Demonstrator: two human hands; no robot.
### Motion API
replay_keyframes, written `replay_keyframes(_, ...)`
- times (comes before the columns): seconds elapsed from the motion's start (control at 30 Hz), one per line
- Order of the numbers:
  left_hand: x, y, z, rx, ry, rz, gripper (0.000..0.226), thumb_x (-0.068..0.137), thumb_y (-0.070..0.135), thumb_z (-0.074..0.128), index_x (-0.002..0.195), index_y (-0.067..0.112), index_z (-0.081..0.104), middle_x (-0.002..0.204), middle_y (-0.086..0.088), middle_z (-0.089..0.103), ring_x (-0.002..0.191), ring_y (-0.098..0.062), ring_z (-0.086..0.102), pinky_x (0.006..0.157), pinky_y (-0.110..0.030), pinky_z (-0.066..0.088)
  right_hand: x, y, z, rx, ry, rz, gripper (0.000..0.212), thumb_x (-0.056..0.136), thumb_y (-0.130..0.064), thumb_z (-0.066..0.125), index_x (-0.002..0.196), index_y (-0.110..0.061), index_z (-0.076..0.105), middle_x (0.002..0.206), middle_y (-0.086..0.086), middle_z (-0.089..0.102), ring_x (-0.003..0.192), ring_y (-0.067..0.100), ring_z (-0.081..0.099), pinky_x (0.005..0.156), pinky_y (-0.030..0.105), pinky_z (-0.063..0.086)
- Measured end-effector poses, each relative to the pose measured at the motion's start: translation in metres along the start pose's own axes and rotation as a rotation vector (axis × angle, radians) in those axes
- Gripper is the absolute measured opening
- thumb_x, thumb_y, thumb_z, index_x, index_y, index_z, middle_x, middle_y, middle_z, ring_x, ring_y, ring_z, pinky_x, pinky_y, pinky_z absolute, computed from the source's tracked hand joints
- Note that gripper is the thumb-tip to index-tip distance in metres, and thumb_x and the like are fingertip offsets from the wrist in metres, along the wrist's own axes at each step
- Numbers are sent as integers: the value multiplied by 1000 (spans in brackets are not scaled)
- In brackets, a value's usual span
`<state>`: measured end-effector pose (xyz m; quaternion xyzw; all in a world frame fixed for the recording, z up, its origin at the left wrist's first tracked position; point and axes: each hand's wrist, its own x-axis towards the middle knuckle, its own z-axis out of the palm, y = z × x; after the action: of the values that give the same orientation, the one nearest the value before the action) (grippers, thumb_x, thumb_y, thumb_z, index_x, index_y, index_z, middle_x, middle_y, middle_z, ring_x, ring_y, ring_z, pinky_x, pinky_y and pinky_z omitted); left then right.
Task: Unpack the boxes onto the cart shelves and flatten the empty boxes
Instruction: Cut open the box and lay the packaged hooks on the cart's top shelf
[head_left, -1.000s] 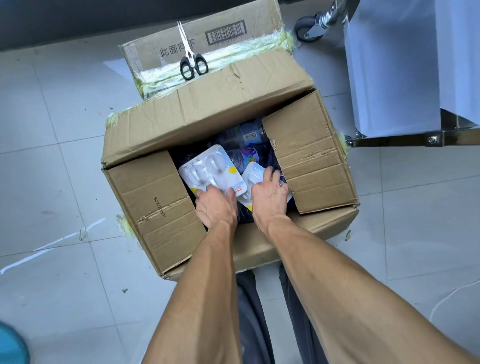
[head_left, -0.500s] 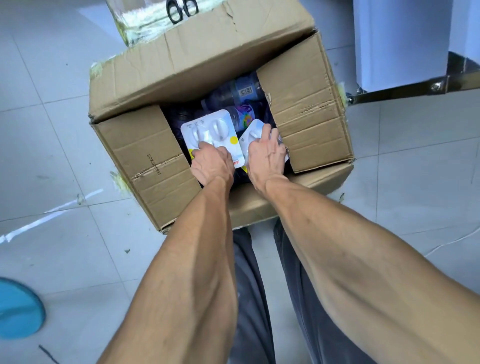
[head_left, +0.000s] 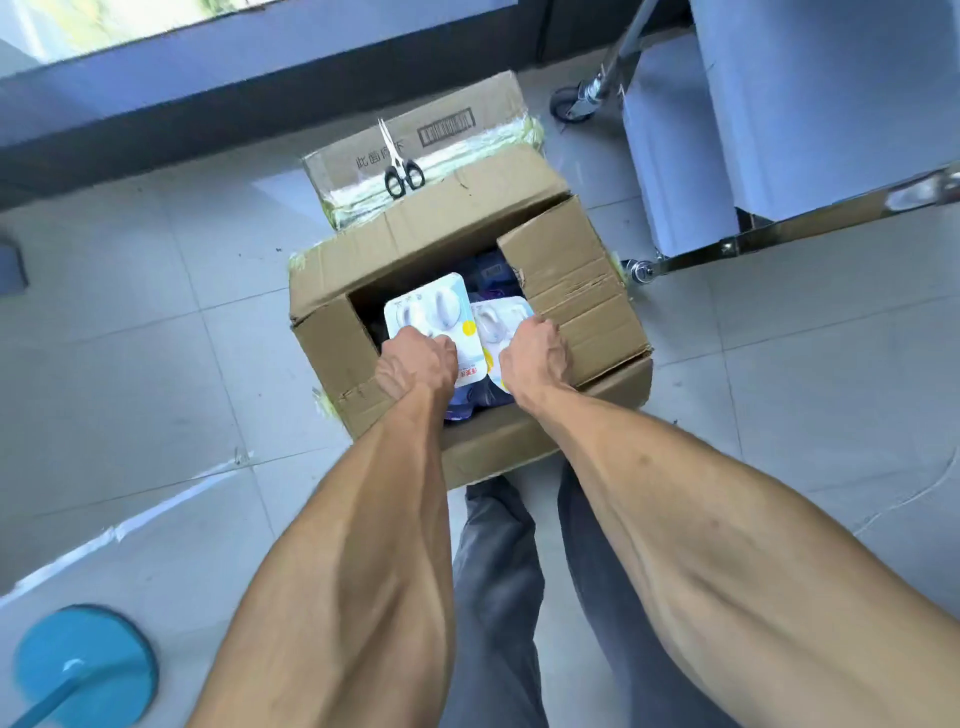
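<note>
A white blister pack (head_left: 434, 317) is gripped at its near edge by the left hand (head_left: 415, 364), fingers curled around it, above the open box (head_left: 571, 291) on the floor. A second pack (head_left: 501, 319) just beside it is clutched by the right hand (head_left: 535, 353). Scissors (head_left: 400, 166) are seen on a closed box (head_left: 457, 130) behind; the cart (head_left: 779, 156) is at the right
</note>
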<state>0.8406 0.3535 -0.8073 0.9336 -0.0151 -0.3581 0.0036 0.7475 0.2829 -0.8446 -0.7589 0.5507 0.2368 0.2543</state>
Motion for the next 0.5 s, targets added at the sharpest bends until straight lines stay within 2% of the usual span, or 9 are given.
replay_keyframes(0.13,-84,10,-80,-39,7,38,32,93,34,55,104,7,67,112,-18,67,104,-34,64,74,-29,41,-64,13,-86,141,59,124,30,90,-12,52,117,-2,60,116,16,65,105,32,65,83,34,51)
replay_keyframes(0.3,-204,64,-143,-7,34,160,36,90,37,56,109,8,68,117,-17,67,108,-33,63,87,-34,49,-133,51,-208,318,150,277,27,86,-17,56,110,-9,67,115,13,66,105,33,65,83,36,52)
replay_keyframes(0.5,-351,165,-172,15,23,350,33,90,35,53,113,14,67,116,-10,68,106,-28,64,78,-29,44,-179,142,-346,422,277,326,33,87,-30,64,116,-15,65,117,12,66,106,30,65,82,35,53)
